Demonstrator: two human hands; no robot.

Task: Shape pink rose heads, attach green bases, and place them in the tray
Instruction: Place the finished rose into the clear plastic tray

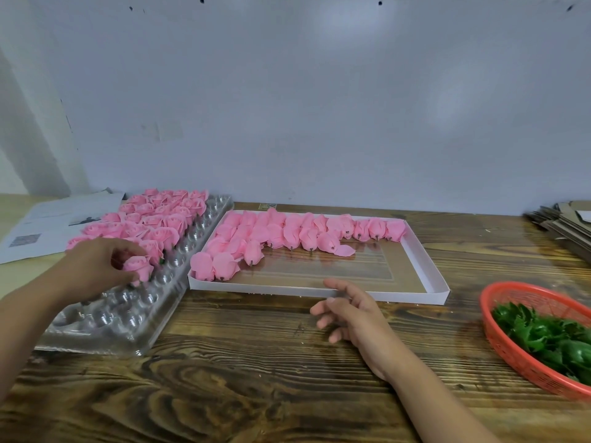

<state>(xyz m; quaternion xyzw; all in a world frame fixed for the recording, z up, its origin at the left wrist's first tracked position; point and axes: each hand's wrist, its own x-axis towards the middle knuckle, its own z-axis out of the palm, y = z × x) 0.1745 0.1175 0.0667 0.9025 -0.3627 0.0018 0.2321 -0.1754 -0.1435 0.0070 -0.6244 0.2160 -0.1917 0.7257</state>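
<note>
— While the left hand (96, 266) works at the clear tray (134, 314), what lies around it?
— Finished roses (153, 219) fill the tray's far cells, crowding the hand. Papers (48, 222) lie beyond on the left; a white box (428, 276) of unshaped heads (287, 235) sits just right of the tray; a red basket (511, 356) of green bases (543, 334) stands far right on the wooden table (256, 378).
— And the rose (138, 268) itself?
— Pinched between thumb and curled fingers, over the tray beside the filled rows. Bloom faces up and toward the camera, axis tilted; whether it touches a cell I cannot tell.
— Right hand (351, 318)?
— Near the box's front edge, fingers loosely spread, holding nothing.
— Anything obscured?
— Its base is mostly hidden by petals and fingers. Basket and the cardboard stack (563, 225) are cut off at the right edge.
</note>
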